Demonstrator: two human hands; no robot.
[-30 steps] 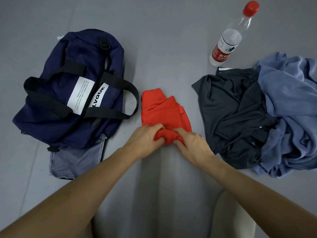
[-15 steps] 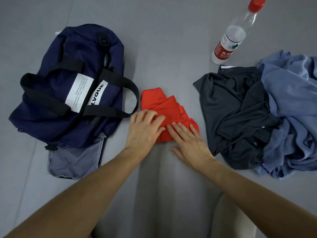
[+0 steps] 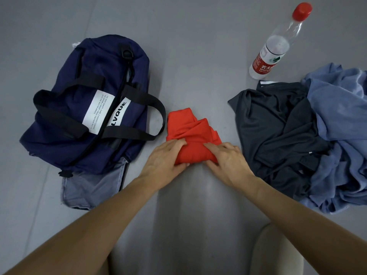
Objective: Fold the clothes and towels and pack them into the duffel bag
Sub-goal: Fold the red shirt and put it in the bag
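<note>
Both hands grip the near end of the half-folded red garment (image 3: 191,129): the left hand (image 3: 163,162) and the right hand (image 3: 228,161) curl their fingers over its rolled edge. It lies on the grey surface between the navy duffel bag (image 3: 83,116) on the left and a crumpled dark grey shirt (image 3: 278,126) on the right. A blue garment (image 3: 341,135) is heaped against that shirt, and a water bottle (image 3: 275,46) stands behind them.

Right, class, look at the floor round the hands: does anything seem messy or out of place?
Yes. The grey shirt and blue cloth lie crumpled in one heap on the right, not folded. A water bottle sits just beyond them, odd among laundry. A pale flap sticks out from the near end of the bag.
</note>
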